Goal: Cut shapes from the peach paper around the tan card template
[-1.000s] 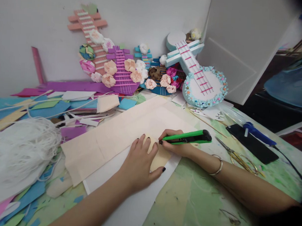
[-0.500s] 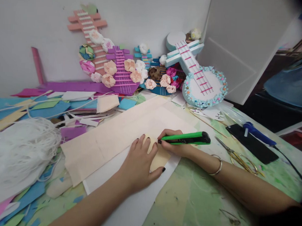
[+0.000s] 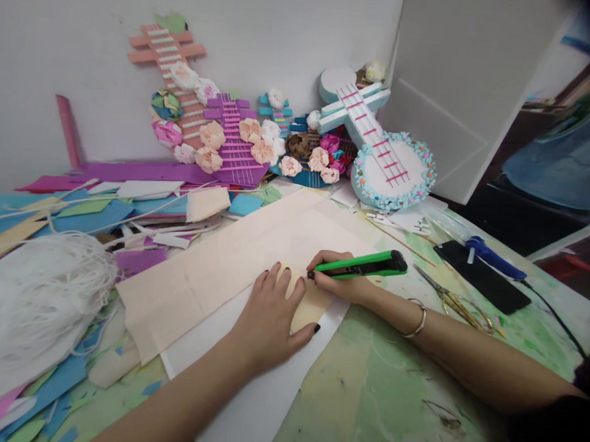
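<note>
My left hand (image 3: 269,314) lies flat with its fingers spread, pressing on a small pale yellow piece of paper (image 3: 311,305). Gripped in my right hand (image 3: 339,277) is a green utility knife (image 3: 366,265), its front end pointing left, close to my left fingertips. The tip of the blade is too small to make out. Beneath both hands are a large cream paper sheet (image 3: 199,275) and a white sheet (image 3: 262,402), partly covered by my left hand and forearm.
Paper instruments with flowers, among them a light blue one (image 3: 388,166), lean at the wall. White cord (image 3: 42,288) and coloured scraps lie left. Gold scissors (image 3: 450,299), a black flat object (image 3: 483,276) and a blue-handled tool (image 3: 493,258) with a cable lie right.
The view has shifted slightly, moving the background a little to the left. The knife's rear end is tilted slightly higher; both hands stay almost in the same place.
</note>
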Action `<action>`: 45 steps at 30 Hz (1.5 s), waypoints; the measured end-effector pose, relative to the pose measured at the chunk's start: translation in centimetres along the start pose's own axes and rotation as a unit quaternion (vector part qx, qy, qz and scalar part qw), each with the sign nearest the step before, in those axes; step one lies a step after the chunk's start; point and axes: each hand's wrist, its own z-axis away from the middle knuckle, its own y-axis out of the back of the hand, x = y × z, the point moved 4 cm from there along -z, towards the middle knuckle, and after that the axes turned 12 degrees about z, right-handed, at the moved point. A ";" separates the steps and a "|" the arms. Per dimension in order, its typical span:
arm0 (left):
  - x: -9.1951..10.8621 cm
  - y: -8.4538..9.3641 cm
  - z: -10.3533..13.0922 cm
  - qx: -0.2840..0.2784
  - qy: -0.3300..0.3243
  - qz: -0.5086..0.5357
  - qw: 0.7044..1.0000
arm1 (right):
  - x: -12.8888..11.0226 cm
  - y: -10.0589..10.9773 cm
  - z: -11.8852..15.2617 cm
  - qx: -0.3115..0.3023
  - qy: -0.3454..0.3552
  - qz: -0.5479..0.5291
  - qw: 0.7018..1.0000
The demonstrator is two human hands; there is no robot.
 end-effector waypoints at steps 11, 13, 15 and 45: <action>-0.1 0.0 0.1 0.010 -0.005 0.006 1.000 | 1.1 1.7 2.7 -0.034 0.007 -0.148 0.988; -0.2 -0.1 0.0 0.010 -0.007 0.006 1.000 | 1.3 1.5 2.9 -0.033 0.013 -0.124 0.992; -0.2 -0.1 0.0 0.009 -0.009 0.005 1.000 | 1.3 1.2 2.9 -0.034 0.030 -0.100 0.994; 0.5 0.6 0.0 0.004 -0.020 -0.003 1.000 | 0.6 0.6 3.0 -0.030 0.064 -0.063 0.996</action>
